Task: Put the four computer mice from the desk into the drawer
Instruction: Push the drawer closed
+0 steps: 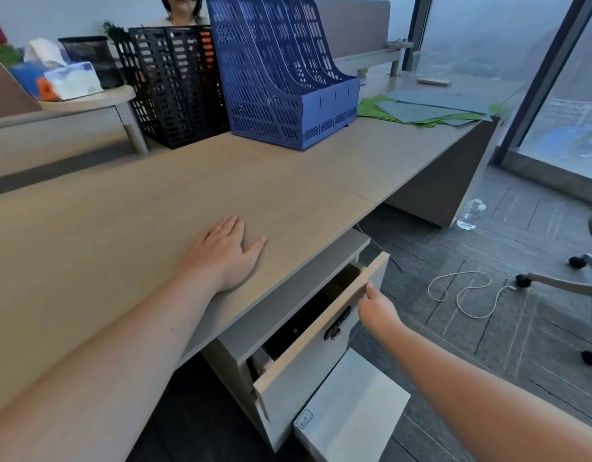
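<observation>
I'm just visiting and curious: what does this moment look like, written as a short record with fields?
left hand: flat, palm down on the desk
right hand: fingers on the top edge of the drawer front
drawer: partly open, inside dark
mice: none visible on the desk
behind: black file rack, blue file rack, tissue box
floor: white cable

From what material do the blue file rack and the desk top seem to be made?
Blue file rack: probably moulded plastic, matte, judging by its uniform colour and perforated walls. Desk top: apparently wood-look laminate, matte beige with faint grain; solid wood cannot be excluded.
</observation>
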`<state>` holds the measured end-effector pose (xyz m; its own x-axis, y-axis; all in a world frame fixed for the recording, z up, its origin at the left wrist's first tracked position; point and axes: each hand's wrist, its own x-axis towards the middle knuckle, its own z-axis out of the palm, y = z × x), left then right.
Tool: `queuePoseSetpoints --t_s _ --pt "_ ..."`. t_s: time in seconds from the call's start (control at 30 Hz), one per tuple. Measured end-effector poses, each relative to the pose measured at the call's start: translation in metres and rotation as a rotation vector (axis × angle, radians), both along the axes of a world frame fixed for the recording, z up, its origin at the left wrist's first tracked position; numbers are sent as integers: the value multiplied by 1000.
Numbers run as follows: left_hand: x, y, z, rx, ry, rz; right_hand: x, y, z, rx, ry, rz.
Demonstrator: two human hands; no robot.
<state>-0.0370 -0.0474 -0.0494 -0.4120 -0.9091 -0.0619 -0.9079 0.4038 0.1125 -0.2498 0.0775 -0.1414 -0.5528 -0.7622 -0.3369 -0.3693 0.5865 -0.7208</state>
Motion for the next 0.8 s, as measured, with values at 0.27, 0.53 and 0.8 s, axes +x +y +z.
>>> queuePoseSetpoints --t_s 0.27,0.53,0.8 --pt "1 -1 -2 -6 12 7 6 -28 -4 77 76 83" --pt "-1 -3 -4 -26 6 8 23 -38 -11 82 37 91" --pt "0 -3 -4 -30 -12 4 29 -34 -7 126 34 131"
